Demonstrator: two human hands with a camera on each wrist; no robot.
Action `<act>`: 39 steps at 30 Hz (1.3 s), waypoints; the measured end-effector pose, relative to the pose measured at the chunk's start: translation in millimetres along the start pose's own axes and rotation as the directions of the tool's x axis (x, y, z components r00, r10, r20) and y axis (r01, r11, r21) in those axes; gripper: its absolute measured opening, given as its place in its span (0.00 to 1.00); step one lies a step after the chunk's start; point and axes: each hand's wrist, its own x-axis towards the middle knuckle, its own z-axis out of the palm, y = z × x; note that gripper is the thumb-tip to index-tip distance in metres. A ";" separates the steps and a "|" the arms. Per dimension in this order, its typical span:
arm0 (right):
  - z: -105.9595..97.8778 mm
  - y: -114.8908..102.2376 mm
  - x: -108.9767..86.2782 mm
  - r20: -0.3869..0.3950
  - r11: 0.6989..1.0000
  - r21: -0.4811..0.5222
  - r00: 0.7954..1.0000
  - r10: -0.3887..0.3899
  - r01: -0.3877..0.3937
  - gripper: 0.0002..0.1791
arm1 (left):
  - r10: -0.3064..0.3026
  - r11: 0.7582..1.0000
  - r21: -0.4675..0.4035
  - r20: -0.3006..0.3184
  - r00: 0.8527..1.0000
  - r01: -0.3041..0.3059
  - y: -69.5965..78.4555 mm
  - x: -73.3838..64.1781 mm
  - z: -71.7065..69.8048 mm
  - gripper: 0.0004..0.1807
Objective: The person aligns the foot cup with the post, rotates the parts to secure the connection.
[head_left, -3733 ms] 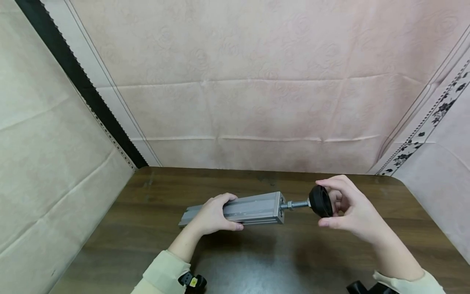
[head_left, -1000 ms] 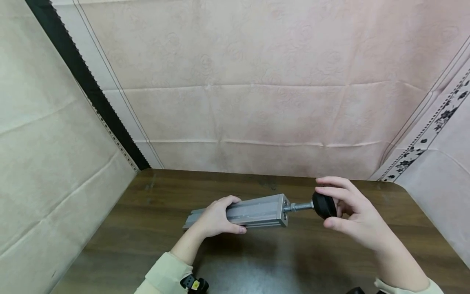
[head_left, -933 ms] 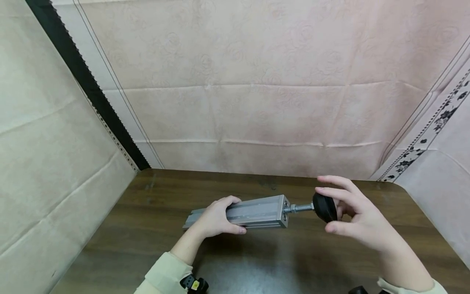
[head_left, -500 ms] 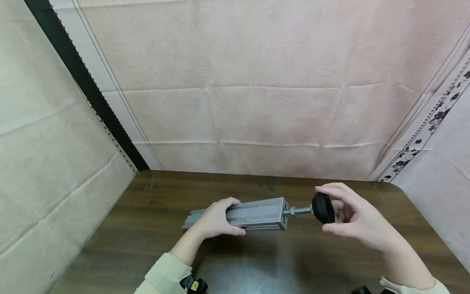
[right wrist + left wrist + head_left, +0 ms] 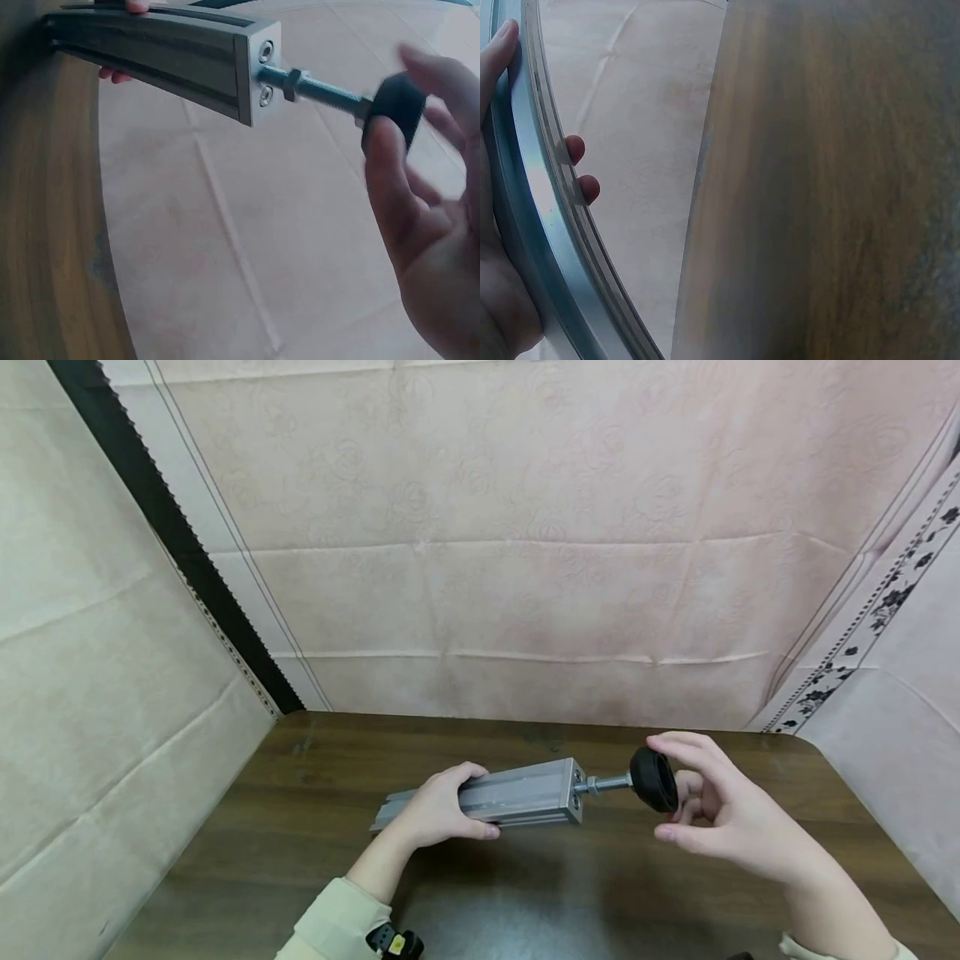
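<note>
A grey aluminium profile (image 5: 517,793) slants above the table in the head view, its screwed end facing right. My left hand (image 5: 442,806) grips it around the middle; in the left wrist view two fingertips (image 5: 589,189) show past its far edge. From the end plate sticks a threaded rod (image 5: 330,96) with a hex nut (image 5: 295,85), ending in a round black levelling foot (image 5: 653,779). My right hand (image 5: 723,810) curls its fingers around this foot, index finger at its upper rim. Its thumb (image 5: 386,150) overlaps the foot in the right wrist view.
The brown wood-grain table (image 5: 315,893) lies under both hands. Behind it hangs pale pink patterned cloth (image 5: 487,610), with more cloth on the left (image 5: 97,693) and right (image 5: 907,760). A dark band (image 5: 180,535) runs down the left corner.
The right hand's fingers have shifted around the levelling foot, spreading over it about a second ago and curling in now. The foot's tilt varies slightly. The left hand keeps its grip on the profile.
</note>
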 end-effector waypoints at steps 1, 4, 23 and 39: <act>-0.7 0.3 0.2 0.013 0.999 -0.037 0.999 -0.030 0.031 0.47 | 0.001 1.000 -0.002 0.000 1.000 -0.001 0.0 -0.1 -0.4 0.39; -2.7 0.3 0.8 0.020 0.986 -0.161 0.999 -0.045 0.048 0.44 | -0.001 1.000 -0.003 0.002 1.000 0.001 0.7 -0.7 -1.3 0.39; 15.7 -2.4 6.3 -0.277 0.937 -0.088 0.912 0.304 -0.339 0.35 | -0.017 1.000 0.007 -0.006 1.000 0.017 0.9 1.0 -0.4 0.39; -7.9 8.4 1.5 0.011 0.979 -0.205 1.000 -0.006 0.008 0.40 | -0.009 1.000 0.018 0.004 1.000 0.009 -1.1 1.6 -0.3 0.39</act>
